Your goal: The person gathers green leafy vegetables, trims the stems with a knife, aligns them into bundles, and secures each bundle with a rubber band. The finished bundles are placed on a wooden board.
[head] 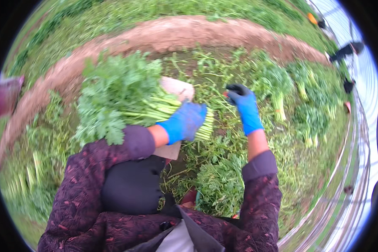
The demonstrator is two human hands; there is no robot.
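My left hand (186,121), in a blue glove, clasps the cut stalks of a large bunch of leafy greens (119,85). The bunch lies sideways across my lap, its leaves to the left and its trimmed stalk ends (207,126) just right of the hand. A flat tan board (178,87) shows partly beneath the stalks. Apart from the bunch, to its right, my right hand (243,105) is raised in a blue glove with dark fingertips. Its fingers are curled around a small red thing (226,94), mostly hidden and too small to identify.
Tied bunches (278,100) of greens stand at right, with more stalks (34,170) at far left. Loose greens (220,186) are heaped by my legs. A bare soil ridge (189,31) curves ahead. Another person (346,52) is at the upper right, beside plastic sheeting (363,82).
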